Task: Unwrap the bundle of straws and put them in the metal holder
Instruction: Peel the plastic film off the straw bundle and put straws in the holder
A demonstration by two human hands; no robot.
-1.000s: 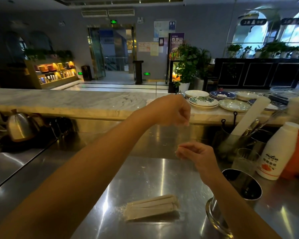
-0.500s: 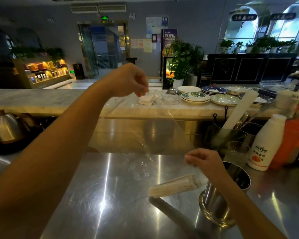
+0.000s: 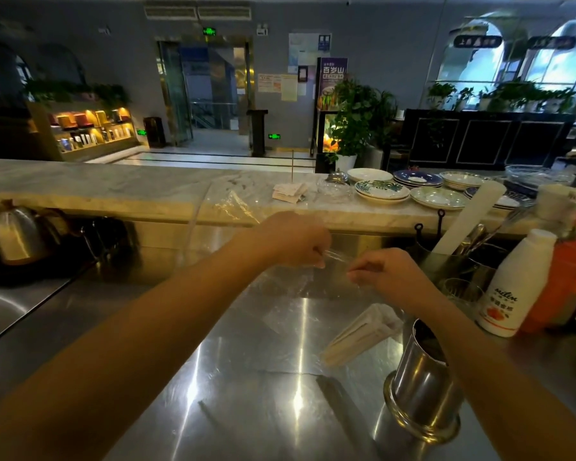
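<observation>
The shiny stainless-steel counter (image 3: 246,377) fills the near view, with a pale marble ledge (image 3: 97,191) along its far edge carrying stacked patterned plates (image 3: 381,191). Toward the counter's right edge stands the cylindrical metal holder (image 3: 419,384), and a white plastic bottle with an orange label (image 3: 512,287) is behind it. The bundle of paper-wrapped straws (image 3: 356,334) lies tilted just beside the holder's left rim, apparently inside loose clear plastic wrap (image 3: 233,204). Above it, the left hand (image 3: 293,239) and the right hand (image 3: 383,272) are each closed in a pinch on the film, stretching a strip of it between them
</observation>
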